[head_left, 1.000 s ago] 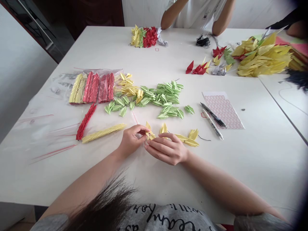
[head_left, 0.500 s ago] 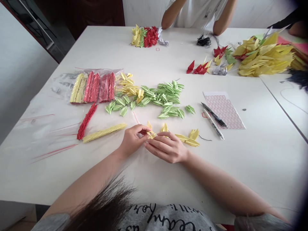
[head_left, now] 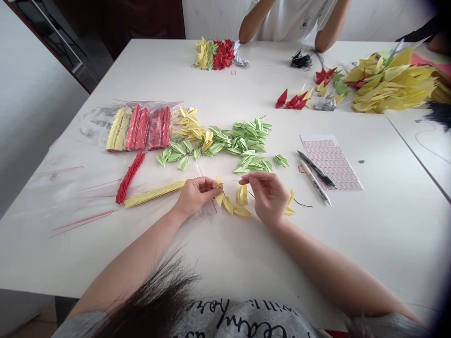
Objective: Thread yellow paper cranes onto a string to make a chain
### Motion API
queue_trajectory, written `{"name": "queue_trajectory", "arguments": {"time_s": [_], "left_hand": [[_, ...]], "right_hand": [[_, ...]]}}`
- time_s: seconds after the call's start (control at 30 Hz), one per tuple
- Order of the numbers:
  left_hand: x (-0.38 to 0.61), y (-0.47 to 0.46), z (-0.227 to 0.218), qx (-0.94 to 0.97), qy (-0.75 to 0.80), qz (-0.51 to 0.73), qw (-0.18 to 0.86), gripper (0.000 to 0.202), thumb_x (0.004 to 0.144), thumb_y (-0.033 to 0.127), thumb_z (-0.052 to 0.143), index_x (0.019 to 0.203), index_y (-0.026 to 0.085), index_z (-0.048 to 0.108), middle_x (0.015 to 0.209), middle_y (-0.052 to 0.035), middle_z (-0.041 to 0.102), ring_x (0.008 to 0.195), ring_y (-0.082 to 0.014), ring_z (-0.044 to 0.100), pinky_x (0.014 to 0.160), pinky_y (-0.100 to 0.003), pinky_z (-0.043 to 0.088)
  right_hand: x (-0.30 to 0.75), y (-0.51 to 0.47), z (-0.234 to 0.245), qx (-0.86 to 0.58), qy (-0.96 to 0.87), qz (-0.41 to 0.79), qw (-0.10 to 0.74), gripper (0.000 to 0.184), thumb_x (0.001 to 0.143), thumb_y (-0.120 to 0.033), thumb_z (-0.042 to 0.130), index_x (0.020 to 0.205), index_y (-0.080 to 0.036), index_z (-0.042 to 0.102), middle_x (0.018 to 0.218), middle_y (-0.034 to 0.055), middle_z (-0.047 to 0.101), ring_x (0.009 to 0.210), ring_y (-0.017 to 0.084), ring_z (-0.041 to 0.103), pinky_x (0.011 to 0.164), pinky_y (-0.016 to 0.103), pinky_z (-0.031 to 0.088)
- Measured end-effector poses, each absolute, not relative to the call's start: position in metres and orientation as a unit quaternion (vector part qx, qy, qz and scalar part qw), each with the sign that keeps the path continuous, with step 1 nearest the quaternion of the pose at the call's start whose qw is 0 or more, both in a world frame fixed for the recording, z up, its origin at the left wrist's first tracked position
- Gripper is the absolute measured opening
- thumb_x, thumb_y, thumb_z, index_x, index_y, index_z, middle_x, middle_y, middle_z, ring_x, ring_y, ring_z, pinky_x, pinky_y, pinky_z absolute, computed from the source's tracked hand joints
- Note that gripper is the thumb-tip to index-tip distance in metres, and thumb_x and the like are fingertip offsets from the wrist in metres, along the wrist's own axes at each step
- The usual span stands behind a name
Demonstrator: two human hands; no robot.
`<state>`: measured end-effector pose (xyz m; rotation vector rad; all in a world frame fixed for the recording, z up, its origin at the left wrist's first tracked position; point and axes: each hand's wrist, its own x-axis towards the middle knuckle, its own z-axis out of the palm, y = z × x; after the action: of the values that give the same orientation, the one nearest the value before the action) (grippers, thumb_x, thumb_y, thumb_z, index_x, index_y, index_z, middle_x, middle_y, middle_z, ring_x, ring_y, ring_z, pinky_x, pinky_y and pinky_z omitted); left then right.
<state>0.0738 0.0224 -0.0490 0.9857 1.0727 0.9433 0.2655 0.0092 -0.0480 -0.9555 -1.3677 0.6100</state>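
My left hand (head_left: 195, 195) pinches a small yellow folded paper piece (head_left: 218, 184) just above the white table (head_left: 246, 253). My right hand (head_left: 269, 195) is raised beside it, thumb and forefinger pinched on a thin needle or thread that I can barely make out. Between and under the hands lie a few more yellow folded pieces (head_left: 234, 206), strung on a dark thread (head_left: 301, 203) that trails to the right. A long yellow stack of folded pieces (head_left: 153, 193) lies left of my left hand, next to a red stack (head_left: 129, 176).
A heap of green folded pieces (head_left: 243, 143) lies beyond my hands. Plastic bags with yellow and red stacks (head_left: 139, 127) lie at the left. A sticker sheet (head_left: 330, 161) and two pens (head_left: 314, 173) lie at the right. Another person's arms (head_left: 252, 23) rest at the far edge, near more paper piles (head_left: 391, 84).
My right hand lifted off the yellow pieces and rose to the right, pinching something thin. My left hand kept its pinch on the yellow piece.
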Motion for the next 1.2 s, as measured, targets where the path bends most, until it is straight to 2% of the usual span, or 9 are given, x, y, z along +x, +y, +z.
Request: {"name": "queue_trajectory", "arguments": {"time_s": [0.1, 0.27, 0.43, 0.6, 0.7, 0.8, 1.2], "left_hand": [[0.0735, 0.0226, -0.0464, 0.417, 0.471, 0.427, 0.649, 0.038, 0.055, 0.039, 0.092, 0.076, 0.013, 0.073, 0.079, -0.0057, 0.074, 0.073, -0.0153, 0.067, 0.074, -0.028, 0.055], [0.0734, 0.0218, -0.0428, 0.383, 0.477, 0.417, 0.672, 0.036, 0.056, 0.037, 0.091, 0.075, 0.011, 0.074, 0.076, -0.0063, 0.074, 0.070, -0.0149, 0.066, 0.072, -0.027, 0.054], [0.0740, 0.0216, -0.0419, 0.369, 0.463, 0.398, 0.701, 0.039, 0.056, 0.040, 0.091, 0.075, 0.011, 0.074, 0.077, -0.0065, 0.073, 0.072, -0.0151, 0.066, 0.073, -0.027, 0.054], [0.0743, 0.0193, -0.0477, 0.450, 0.451, 0.409, 0.653, 0.036, 0.063, 0.038, 0.088, 0.083, 0.013, 0.073, 0.081, -0.0051, 0.073, 0.074, -0.0151, 0.066, 0.073, -0.027, 0.055], [0.0726, 0.0185, -0.0500, 0.494, 0.437, 0.358, 0.661, 0.036, 0.069, 0.038, 0.084, 0.093, 0.013, 0.074, 0.087, -0.0076, 0.074, 0.077, -0.0175, 0.067, 0.071, -0.029, 0.055], [0.0700, 0.0203, -0.0492, 0.526, 0.422, 0.319, 0.666, 0.037, 0.073, 0.037, 0.080, 0.100, 0.013, 0.076, 0.096, -0.0099, 0.075, 0.086, -0.0199, 0.068, 0.078, -0.030, 0.055], [0.0679, 0.0220, -0.0479, 0.573, 0.415, 0.287, 0.646, 0.038, 0.079, 0.039, 0.075, 0.107, 0.014, 0.076, 0.102, -0.0117, 0.075, 0.093, -0.0230, 0.068, 0.079, -0.030, 0.053]], "right_hand": [[0.2643, 0.0128, -0.0472, -0.435, -0.512, 0.364, 0.645, 0.010, 0.094, -0.031, 0.063, 0.093, -0.021, 0.064, 0.084, 0.0022, 0.075, 0.074, 0.018, 0.075, 0.072, 0.036, 0.064], [0.2640, 0.0145, -0.0448, -0.439, -0.480, 0.412, 0.638, 0.021, 0.091, -0.042, 0.066, 0.093, -0.021, 0.062, 0.084, 0.0025, 0.076, 0.075, 0.020, 0.076, 0.077, 0.040, 0.066], [0.2657, 0.0147, -0.0455, -0.434, -0.480, 0.417, 0.638, 0.021, 0.091, -0.042, 0.066, 0.093, -0.022, 0.062, 0.082, 0.0019, 0.076, 0.072, 0.019, 0.076, 0.074, 0.039, 0.066], [0.2655, 0.0152, -0.0458, -0.434, -0.503, 0.391, 0.638, 0.022, 0.091, -0.044, 0.065, 0.094, -0.022, 0.062, 0.079, 0.0011, 0.073, 0.068, 0.016, 0.072, 0.070, 0.035, 0.063], [0.2641, 0.0156, -0.0437, -0.439, -0.516, 0.413, 0.609, 0.026, 0.092, -0.048, 0.063, 0.095, -0.022, 0.061, 0.077, 0.0011, 0.072, 0.071, 0.016, 0.071, 0.070, 0.034, 0.062], [0.2625, 0.0166, -0.0422, -0.430, -0.529, 0.462, 0.567, 0.030, 0.090, -0.051, 0.064, 0.096, -0.022, 0.061, 0.075, 0.0008, 0.071, 0.069, 0.015, 0.070, 0.069, 0.033, 0.061], [0.2577, 0.0136, -0.0518, -0.427, -0.532, 0.525, 0.510, 0.035, 0.087, -0.054, 0.067, 0.095, -0.020, 0.064, 0.075, 0.0017, 0.070, 0.068, 0.015, 0.069, 0.069, 0.032, 0.062]]}}
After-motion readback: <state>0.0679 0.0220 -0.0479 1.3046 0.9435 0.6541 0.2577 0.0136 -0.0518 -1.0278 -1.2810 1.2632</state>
